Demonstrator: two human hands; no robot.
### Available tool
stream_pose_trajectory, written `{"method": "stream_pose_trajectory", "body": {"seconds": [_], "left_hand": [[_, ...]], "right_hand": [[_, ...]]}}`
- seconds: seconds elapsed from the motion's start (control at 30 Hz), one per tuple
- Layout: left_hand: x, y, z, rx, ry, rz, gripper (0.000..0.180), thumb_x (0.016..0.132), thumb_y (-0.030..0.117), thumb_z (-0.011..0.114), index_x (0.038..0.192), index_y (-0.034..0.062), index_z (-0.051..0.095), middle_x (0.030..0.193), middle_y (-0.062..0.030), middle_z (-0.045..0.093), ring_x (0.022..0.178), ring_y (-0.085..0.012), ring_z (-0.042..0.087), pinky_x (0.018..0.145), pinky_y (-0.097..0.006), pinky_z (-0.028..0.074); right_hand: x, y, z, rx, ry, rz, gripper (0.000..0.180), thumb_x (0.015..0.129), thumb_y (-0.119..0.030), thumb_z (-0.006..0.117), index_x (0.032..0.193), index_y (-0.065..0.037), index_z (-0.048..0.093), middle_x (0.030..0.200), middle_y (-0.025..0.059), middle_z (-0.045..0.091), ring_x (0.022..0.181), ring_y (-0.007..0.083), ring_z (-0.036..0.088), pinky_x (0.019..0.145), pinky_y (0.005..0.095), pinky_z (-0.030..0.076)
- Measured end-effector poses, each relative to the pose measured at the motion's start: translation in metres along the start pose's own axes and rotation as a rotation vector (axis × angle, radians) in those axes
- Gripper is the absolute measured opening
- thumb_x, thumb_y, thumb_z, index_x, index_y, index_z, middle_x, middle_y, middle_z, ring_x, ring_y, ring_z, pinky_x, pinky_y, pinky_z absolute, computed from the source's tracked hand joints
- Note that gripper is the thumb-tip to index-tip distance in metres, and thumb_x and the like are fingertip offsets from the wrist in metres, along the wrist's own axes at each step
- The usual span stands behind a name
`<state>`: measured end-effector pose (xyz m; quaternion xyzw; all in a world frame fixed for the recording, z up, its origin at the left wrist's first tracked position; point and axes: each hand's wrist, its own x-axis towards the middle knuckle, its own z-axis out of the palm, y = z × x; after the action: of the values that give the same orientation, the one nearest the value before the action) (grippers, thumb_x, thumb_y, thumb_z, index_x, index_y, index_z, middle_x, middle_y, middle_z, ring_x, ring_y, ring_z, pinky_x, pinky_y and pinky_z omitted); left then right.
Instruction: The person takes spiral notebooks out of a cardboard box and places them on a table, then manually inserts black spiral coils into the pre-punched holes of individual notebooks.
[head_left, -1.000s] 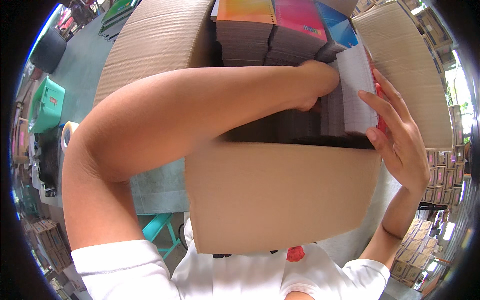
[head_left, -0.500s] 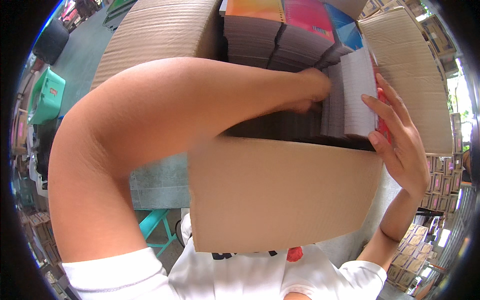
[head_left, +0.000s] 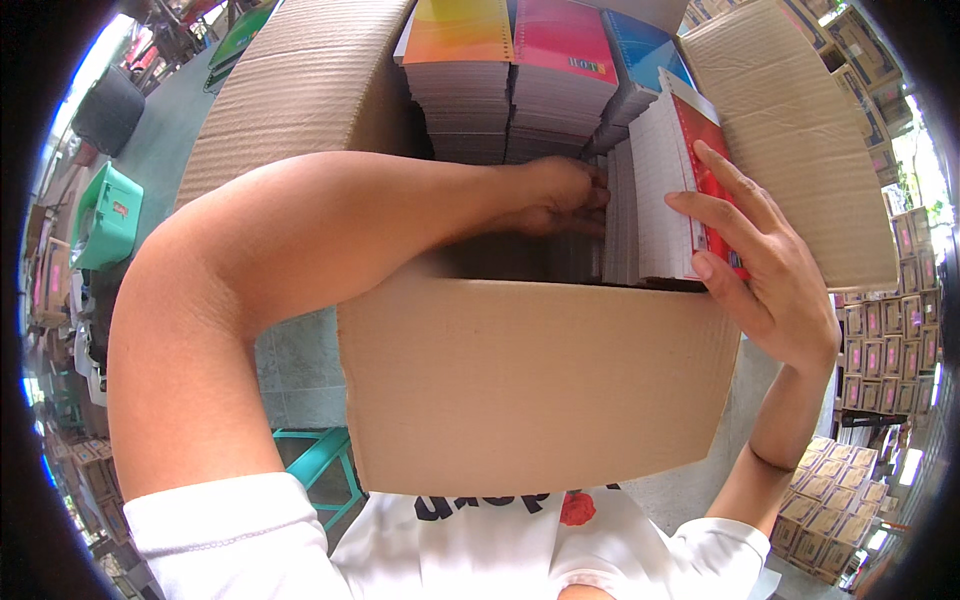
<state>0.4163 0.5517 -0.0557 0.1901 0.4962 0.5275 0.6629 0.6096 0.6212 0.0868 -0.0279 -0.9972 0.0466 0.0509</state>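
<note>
An open cardboard box [head_left: 530,390] stands in front of me, packed with stacks of spiral notebooks with orange [head_left: 458,28], pink [head_left: 562,38] and blue covers. My left hand [head_left: 556,195] reaches deep into the box, its fingers curled against a stack standing on edge. My right hand [head_left: 752,262] presses flat on a red-covered notebook bundle [head_left: 672,195] at the box's right side, tilting it outward; the fingers are spread.
The box flaps stand open on the left [head_left: 290,85] and right [head_left: 795,130]. A teal stool [head_left: 325,462] is on the tiled floor below. Stacked small cartons [head_left: 890,340] line the right. A green crate [head_left: 105,215] sits at the left.
My left hand has pushed further down and right between the stacks. The right hand has kept its place on the red-covered bundle. The view has shifted slightly closer.
</note>
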Motion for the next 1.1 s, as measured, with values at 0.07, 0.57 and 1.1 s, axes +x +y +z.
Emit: {"method": "stream_pose_trajectory", "body": {"seconds": [0.07, 0.57, 1.1], "left_hand": [[-0.005, 0.006, 0.002, 0.046, 0.009, -0.032, 0.028, 0.096, 0.005, 0.039, 0.122, -0.0021, 0.047, 0.114, -0.0128, 0.054, 0.104, -0.0272, 0.055, 0.091, -0.040, 0.048], [0.002, 0.082, -0.016, 2.161, -0.340, -0.074, 0.031, 0.079, 0.019, 0.064, 0.109, 0.0092, 0.067, 0.110, -0.0142, 0.064, 0.103, -0.0300, 0.061, 0.084, -0.043, 0.048], [0.039, 0.072, -0.025, 2.131, -0.397, -0.137, 0.035, 0.084, 0.022, 0.059, 0.115, 0.0070, 0.064, 0.123, -0.0159, 0.058, 0.112, -0.0309, 0.055, 0.092, -0.047, 0.042]], "right_hand": [[0.001, 0.001, 0.003, -0.038, 0.023, -0.021, 0.035, 0.085, -0.026, 0.055, 0.117, -0.012, 0.059, 0.143, 0.0173, 0.037, 0.128, 0.0396, 0.039, 0.103, 0.0473, 0.034], [0.101, -0.040, 0.018, -0.311, -0.611, -0.219, 0.012, 0.075, -0.009, 0.060, 0.083, -0.002, 0.067, 0.084, 0.0153, 0.066, 0.081, 0.0314, 0.063, 0.074, 0.0406, 0.050], [0.097, -0.017, 0.045, -0.830, -1.203, -0.134, 0.036, 0.080, -0.023, 0.054, 0.112, -0.010, 0.063, 0.125, 0.0057, 0.057, 0.122, 0.0195, 0.047, 0.103, 0.0353, 0.030]]}}
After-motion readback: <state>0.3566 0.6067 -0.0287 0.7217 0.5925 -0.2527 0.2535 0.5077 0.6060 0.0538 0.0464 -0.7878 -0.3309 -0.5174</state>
